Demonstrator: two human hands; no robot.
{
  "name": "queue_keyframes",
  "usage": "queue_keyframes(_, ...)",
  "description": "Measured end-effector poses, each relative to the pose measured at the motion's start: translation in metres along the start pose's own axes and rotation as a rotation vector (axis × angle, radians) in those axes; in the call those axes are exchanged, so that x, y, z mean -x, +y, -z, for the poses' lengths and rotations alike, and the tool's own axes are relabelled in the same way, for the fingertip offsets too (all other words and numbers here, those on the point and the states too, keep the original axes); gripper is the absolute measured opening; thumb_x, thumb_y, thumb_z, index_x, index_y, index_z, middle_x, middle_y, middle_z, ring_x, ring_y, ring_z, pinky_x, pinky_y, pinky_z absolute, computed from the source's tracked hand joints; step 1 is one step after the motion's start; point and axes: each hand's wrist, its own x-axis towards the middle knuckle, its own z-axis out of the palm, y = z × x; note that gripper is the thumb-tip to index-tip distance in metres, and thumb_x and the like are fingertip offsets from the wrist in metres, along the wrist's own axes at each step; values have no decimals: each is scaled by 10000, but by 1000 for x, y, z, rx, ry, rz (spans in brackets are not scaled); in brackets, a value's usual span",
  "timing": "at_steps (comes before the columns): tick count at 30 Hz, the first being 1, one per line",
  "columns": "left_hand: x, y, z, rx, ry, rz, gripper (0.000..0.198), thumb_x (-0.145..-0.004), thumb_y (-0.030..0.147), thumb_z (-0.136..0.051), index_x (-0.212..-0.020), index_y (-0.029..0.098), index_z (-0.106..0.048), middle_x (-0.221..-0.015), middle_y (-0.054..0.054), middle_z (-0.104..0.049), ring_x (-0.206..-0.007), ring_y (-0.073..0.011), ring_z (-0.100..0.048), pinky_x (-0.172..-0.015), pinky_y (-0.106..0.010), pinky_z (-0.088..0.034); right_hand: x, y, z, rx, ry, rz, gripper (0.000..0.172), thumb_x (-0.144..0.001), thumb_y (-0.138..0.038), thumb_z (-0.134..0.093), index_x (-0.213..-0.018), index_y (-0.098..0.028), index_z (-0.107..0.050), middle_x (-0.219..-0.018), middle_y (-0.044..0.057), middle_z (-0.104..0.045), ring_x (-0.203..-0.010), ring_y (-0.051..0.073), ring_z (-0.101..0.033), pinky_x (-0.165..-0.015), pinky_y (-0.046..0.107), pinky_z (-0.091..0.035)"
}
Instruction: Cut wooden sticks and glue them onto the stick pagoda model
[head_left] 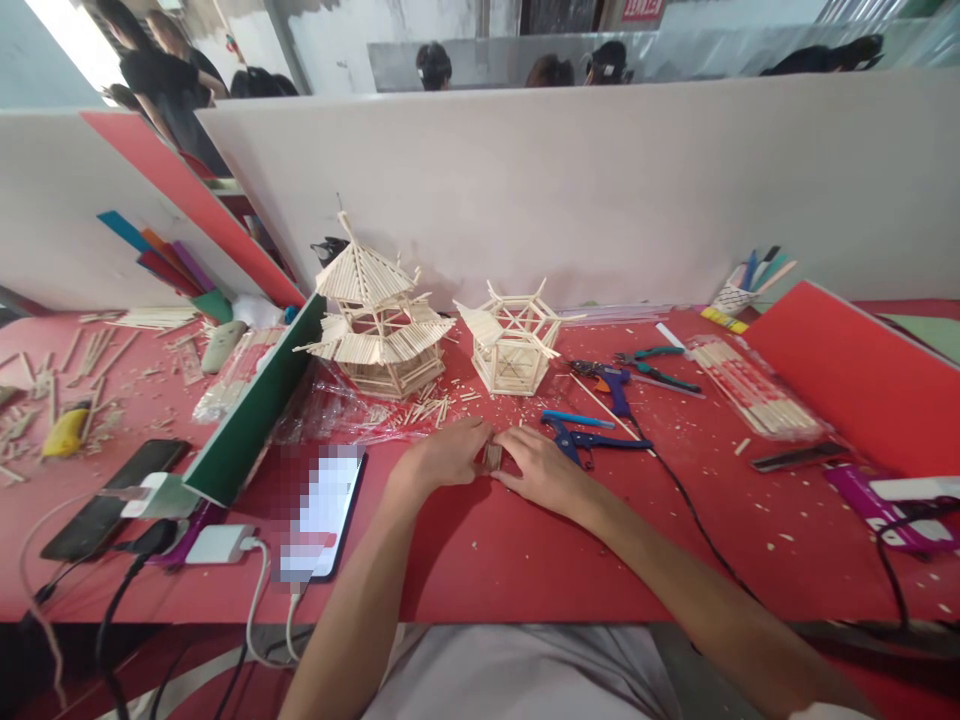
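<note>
My left hand and my right hand meet low over the red table. Fingers of both close around a small bundle of short wooden sticks, mostly covered by them. Behind, to the left, stands a tiered pavilion model made of pale sticks. Beside it is a smaller six-sided stick frame with roofing on its left side only. Just right of my right hand lie dark blue cutters and a blue pen. Cut stick pieces are scattered in front of the models.
A blue glue gun with a trailing cord and green-handled pliers lie at right, near packaged sticks. A lit phone on a charging cable is left of my forearm. A green board and white partition bound the space.
</note>
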Motion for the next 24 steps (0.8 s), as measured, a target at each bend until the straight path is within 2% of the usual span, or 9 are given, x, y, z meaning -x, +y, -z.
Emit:
queue_keyframes(9, 1, 0, 1, -2, -13, 18, 224, -810, 232, -700, -961, 177, -544, -1039, -80, -650, -930, -237, -625, -772, -306, -443, 1, 0, -1, -9, 0, -5, 313, -822, -172, -715, -1097, -184, -565, -1020, 103, -645, -997, 274, -616, -871, 436, -533)
queue_keyframes(14, 2, 1, 5, -17, -26, 40, 183, -808, 145, -642, -964, 168, -550, -1039, -84, -655, -934, -234, -628, -762, -300, -446, -1, 0, -3, -1, -8, -7, 290, -848, -182, -691, -1109, -164, -565, -1032, 111, -650, -994, 275, -613, -880, 433, -532)
queue_keyframes(24, 1, 1, 5, -13, -26, 22, 149, -808, 125, -626, -933, 167, -557, -1026, -87, -653, -931, -228, -623, -784, -301, -451, -1, 0, -6, 8, -12, 0, 258, -858, -183, -672, -1094, -162, -572, -1033, 108, -655, -997, 272, -607, -882, 421, -526)
